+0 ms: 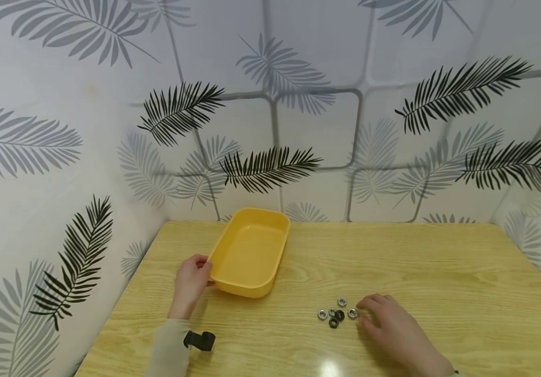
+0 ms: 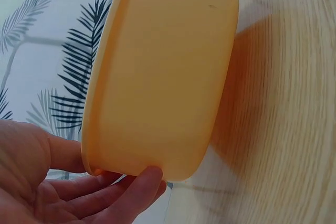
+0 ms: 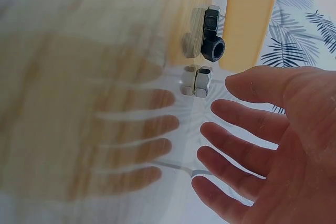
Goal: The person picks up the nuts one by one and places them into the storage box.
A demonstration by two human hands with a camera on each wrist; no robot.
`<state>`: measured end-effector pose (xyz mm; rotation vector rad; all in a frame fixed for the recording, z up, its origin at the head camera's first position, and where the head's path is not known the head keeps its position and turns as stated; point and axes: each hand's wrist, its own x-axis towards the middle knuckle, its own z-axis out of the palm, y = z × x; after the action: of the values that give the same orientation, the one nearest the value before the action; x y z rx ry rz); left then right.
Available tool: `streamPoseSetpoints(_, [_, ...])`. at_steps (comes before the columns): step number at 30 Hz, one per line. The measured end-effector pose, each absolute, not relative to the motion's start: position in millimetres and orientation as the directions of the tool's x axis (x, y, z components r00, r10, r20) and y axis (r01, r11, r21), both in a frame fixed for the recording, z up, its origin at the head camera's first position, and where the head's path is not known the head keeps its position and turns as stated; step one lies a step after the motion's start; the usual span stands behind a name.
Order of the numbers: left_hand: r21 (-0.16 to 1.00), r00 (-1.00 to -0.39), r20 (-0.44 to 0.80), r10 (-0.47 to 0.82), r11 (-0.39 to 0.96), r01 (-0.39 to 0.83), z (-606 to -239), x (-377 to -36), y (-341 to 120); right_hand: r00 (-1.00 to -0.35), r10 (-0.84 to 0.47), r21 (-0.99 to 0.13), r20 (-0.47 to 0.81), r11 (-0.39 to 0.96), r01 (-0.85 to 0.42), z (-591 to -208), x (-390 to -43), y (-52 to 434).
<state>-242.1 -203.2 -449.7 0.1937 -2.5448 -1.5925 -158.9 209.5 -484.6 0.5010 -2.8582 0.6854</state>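
A yellow plastic tub (image 1: 251, 248) is on the left part of the wooden table, long side slanting away. My left hand (image 1: 191, 283) grips its near left corner by the rim. In the left wrist view the thumb is at the rim and the fingers (image 2: 137, 195) bend under the tub's wall (image 2: 163, 77). Several metal nuts lie in a loose group: a silver nut (image 1: 322, 314), another silver nut (image 1: 342, 302), and a black nut (image 1: 334, 323) among them. Beside them my right hand (image 1: 395, 330) holds nothing, its fingers spread and slightly bent, near the rightmost silver nut (image 1: 352, 313).
The wooden table (image 1: 393, 256) ends at a wall (image 1: 317, 131) with a leaf print behind it. A black strap with a small device (image 1: 200, 340) is on the left wrist.
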Motion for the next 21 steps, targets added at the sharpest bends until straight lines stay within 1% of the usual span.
streamPoseSetpoints(5, [0.912, -0.986, 0.057, -0.157, 0.41, -0.012, -450.7, -246.0, -188.6, -0.93, -0.288, -0.405, 0.227, 0.841, -0.359, -483.2, -159.1, 208.1])
streamPoseSetpoints(11, [0.914, -0.989, 0.076, -0.13, 0.406, 0.017, -452.3, -251.4, -172.0, -0.92, -0.294, -0.393, 0.258, 0.838, -0.378, -483.1, -160.1, 202.9])
streamPoseSetpoints(21, [0.908, -0.994, 0.058, -0.088, 0.419, 0.016, -456.5, -257.3, -152.5, -0.921, -0.307, -0.394, 0.24, 0.836, -0.382, -481.5, -159.0, 198.9])
